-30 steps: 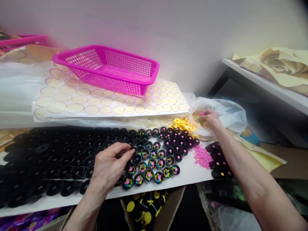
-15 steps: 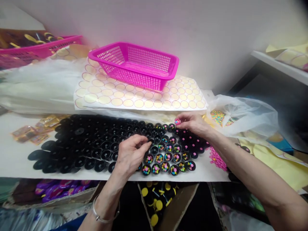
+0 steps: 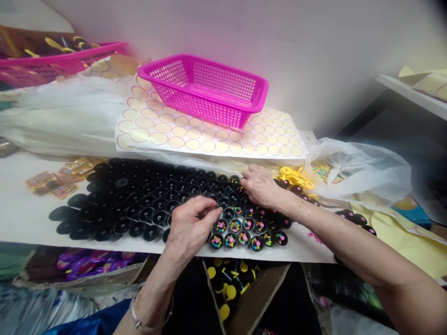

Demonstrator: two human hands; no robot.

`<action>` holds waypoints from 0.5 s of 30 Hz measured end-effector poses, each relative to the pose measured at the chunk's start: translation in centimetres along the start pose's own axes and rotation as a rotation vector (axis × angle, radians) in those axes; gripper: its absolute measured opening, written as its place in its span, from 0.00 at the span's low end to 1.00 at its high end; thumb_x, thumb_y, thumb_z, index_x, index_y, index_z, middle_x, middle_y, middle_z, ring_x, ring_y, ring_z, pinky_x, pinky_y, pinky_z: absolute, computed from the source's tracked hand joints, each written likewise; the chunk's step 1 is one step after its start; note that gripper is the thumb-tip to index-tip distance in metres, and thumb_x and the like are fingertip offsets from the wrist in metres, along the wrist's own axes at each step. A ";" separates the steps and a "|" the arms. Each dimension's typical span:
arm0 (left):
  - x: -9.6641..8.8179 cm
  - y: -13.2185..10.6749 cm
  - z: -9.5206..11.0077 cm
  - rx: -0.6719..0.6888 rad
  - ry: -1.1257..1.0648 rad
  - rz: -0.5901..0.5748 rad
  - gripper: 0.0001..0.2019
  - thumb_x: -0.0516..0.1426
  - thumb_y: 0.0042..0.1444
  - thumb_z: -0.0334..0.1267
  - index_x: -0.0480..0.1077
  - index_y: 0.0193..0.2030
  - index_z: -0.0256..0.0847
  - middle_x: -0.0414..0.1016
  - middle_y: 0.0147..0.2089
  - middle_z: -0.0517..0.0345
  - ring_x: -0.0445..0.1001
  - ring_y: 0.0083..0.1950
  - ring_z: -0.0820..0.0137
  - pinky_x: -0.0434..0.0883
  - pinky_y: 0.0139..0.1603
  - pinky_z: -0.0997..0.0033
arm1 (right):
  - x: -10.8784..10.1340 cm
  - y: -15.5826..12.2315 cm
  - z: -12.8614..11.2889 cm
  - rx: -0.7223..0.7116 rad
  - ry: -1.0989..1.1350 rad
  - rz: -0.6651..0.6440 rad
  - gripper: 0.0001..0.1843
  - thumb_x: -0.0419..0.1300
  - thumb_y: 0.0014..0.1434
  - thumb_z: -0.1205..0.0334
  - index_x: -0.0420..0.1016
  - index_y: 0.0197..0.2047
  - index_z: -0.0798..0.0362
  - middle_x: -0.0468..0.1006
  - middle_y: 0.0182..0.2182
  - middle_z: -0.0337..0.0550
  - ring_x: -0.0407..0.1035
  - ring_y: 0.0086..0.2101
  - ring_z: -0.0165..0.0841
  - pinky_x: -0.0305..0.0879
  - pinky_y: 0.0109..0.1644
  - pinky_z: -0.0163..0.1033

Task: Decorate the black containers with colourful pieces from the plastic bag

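Note:
Rows of small round black cups cover the table, many of them bare inside. Nearer the front right, several cups hold coloured beads, some with a pink disc on top. My left hand hovers low over the middle rows, thumb and fingertips pinched close together; what lies between them, if anything, is too small to make out. Over the back rows, my right hand points its closed fingers down at the bead-filled cups. Its fingertips are partly hidden, so any small piece in them cannot be made out.
Behind the cups, a pink basket rests on sticker sheets. To the right are yellow pieces and a clear bag of beads. Below the table edge stand boxes with purple packs and yellow-capped pieces.
My right hand has moved left and down onto the back cups; the pink piece it pinched no longer shows. My left hand stays pinched over much the same cups. The view has shifted slightly.

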State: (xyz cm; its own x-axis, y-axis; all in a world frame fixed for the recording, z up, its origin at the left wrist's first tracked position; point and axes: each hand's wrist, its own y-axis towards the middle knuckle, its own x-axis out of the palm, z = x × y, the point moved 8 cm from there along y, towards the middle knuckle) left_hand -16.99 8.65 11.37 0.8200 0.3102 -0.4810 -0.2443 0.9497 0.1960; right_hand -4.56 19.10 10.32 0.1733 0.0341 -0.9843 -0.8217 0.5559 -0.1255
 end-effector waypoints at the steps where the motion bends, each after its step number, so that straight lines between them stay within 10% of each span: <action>1: -0.4 -0.7 0.2 0.008 -0.008 -0.001 0.05 0.59 0.50 0.38 0.73 0.29 0.39 0.71 0.28 0.61 0.68 0.28 0.76 0.65 0.31 0.76 | 0.0 0.0 -0.1 -0.007 -0.008 0.009 0.10 0.52 0.53 0.68 0.75 0.35 0.55 0.72 0.35 0.52 0.60 0.39 0.41 0.53 0.40 0.44; 5: -1.8 -4.9 0.5 0.078 -0.041 -0.081 0.02 0.60 0.51 0.35 0.73 0.31 0.40 0.74 0.31 0.60 0.71 0.34 0.74 0.67 0.36 0.76 | -0.3 -0.4 0.3 -0.007 0.027 0.068 0.10 0.53 0.53 0.68 0.75 0.34 0.54 0.72 0.35 0.51 0.60 0.39 0.40 0.54 0.39 0.43; 9: -0.2 -10.1 -1.7 0.026 0.020 -0.467 0.06 0.55 0.53 0.34 0.72 0.29 0.40 0.73 0.29 0.59 0.71 0.33 0.73 0.67 0.34 0.75 | -1.9 -1.7 2.5 0.045 0.300 0.244 0.10 0.52 0.54 0.68 0.76 0.33 0.55 0.72 0.33 0.46 0.62 0.37 0.36 0.57 0.38 0.39; 15: 1.8 -14.0 -7.6 -0.128 0.674 -0.678 0.13 0.47 0.51 0.28 0.73 0.33 0.39 0.75 0.36 0.52 0.71 0.41 0.65 0.68 0.43 0.66 | -1.3 -8.8 13.9 0.480 0.846 0.556 0.07 0.60 0.48 0.63 0.77 0.31 0.55 0.75 0.27 0.40 0.66 0.30 0.30 0.61 0.36 0.36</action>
State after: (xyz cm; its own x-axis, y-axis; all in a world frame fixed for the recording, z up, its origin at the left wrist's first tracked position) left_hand -16.03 -3.78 1.31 0.3480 -0.3841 -0.8552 0.0847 0.9214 -0.3793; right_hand 9.99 25.72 14.46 -0.7276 -0.0965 -0.6792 -0.3437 0.9081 0.2391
